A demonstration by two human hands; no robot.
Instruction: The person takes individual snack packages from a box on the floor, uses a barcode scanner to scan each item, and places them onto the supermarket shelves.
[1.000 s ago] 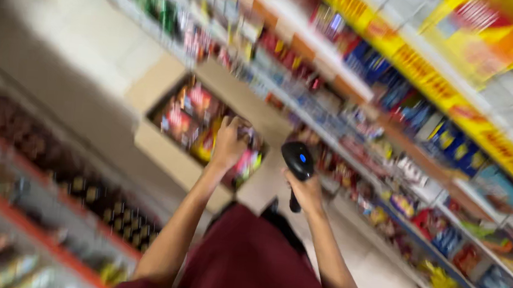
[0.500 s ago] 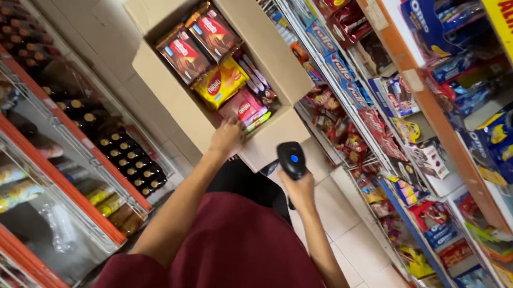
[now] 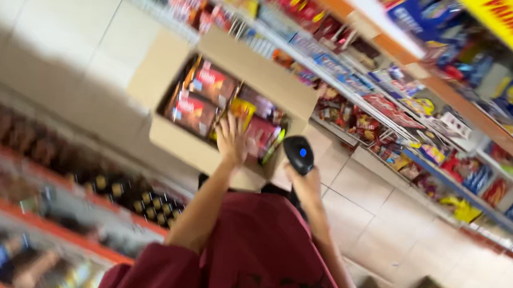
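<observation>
Left hand (image 3: 231,141), fingers spread, reaches into open cardboard box (image 3: 174,140) at frame centre, over snack packs (image 3: 198,100). Right hand (image 3: 306,184), fingers clamped on black scanner (image 3: 298,154). Risk: loose packs slip, tumble onto floor (image 3: 379,214); blurred view makes scanner misaim likely.

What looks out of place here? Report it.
Nothing clearly stands out. The open brown cardboard box sits on the floor, snack packets packed inside; the left hand reaches into it, the right hand holds a black handheld scanner. Blur hides finer detail.

The scanner (image 3: 298,154) was black with a blue light. The box (image 3: 256,71) was plain brown, and inside it lay red-and-brown packets (image 3: 201,100), one yellow (image 3: 242,111) and one pink (image 3: 261,133). The sleeve (image 3: 149,272) was maroon; the floor (image 3: 373,214) beside the box was pale tile.
</observation>
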